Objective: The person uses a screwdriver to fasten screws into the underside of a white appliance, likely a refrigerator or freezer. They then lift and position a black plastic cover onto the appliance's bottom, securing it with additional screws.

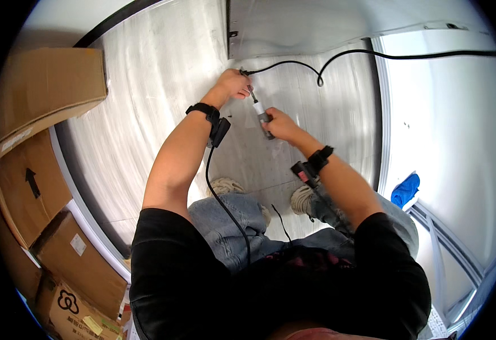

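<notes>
Closed around the end of a black cable [284,62], my left hand [233,85] is just above the floor in the upper middle. A small dark piece shows at the cable's end by the fingers; I cannot make out its details. My right hand [282,124] grips a cylindrical grey and white screwdriver [262,116], which looks like a powered one. Its thin shaft points up and left and reaches the fingers of my left hand. Whether the tip touches the cable end is hidden.
Cardboard boxes [49,85] line the left side. A pale metal panel [316,25] stands ahead, and the cable runs right past it over a white wall [435,102]. A blue cloth [405,190] lies at the right. My shoes [301,200] are on the wood-look floor [140,96].
</notes>
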`<act>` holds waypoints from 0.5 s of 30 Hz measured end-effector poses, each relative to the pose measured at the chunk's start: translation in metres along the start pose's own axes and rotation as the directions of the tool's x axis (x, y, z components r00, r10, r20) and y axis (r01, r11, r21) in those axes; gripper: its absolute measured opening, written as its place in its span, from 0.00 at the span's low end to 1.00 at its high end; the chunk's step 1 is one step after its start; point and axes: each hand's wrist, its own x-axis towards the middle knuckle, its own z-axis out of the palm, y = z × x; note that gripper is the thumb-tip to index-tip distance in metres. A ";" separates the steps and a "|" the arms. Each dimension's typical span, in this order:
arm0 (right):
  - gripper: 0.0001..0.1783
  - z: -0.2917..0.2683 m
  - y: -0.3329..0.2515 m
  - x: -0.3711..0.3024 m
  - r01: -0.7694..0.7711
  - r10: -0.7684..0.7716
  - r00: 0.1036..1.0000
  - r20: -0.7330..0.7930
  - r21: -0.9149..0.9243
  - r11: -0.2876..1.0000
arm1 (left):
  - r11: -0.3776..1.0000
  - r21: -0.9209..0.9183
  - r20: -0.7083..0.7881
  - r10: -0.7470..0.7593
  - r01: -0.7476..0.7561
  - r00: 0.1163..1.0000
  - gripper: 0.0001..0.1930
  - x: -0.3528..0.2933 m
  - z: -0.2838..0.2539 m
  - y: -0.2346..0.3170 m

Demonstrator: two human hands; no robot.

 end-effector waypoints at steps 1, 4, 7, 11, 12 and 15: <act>0.19 -0.017 0.010 -0.004 0.044 -0.044 0.999 -0.009 -0.039 0.998 | 1.000 0.010 0.037 -0.003 0.002 0.999 0.14 0.000 0.006 0.002; 0.19 -0.085 0.006 -0.033 0.100 -0.109 0.994 -0.013 -0.313 0.944 | 0.987 -0.158 0.113 0.045 -0.027 0.993 0.16 -0.013 0.037 0.007; 0.17 -0.159 0.008 -0.080 0.104 -0.108 0.994 0.015 -0.416 0.904 | 0.967 -0.253 0.210 0.083 -0.028 0.974 0.15 -0.044 0.088 0.031; 0.17 -0.240 0.004 -0.159 0.016 0.014 0.998 0.058 -0.478 0.878 | 0.964 -0.258 0.364 0.153 -0.059 0.919 0.12 -0.065 0.161 0.067; 0.17 -0.259 0.004 -0.181 -0.051 0.087 0.995 0.055 -0.466 0.883 | 0.966 -0.247 0.414 0.175 -0.075 0.893 0.12 -0.071 0.181 0.080; 0.15 -0.314 0.034 -0.227 0.069 -0.105 0.992 -0.067 -0.405 0.912 | 0.971 -0.205 0.453 0.206 -0.123 0.868 0.10 -0.079 0.236 0.115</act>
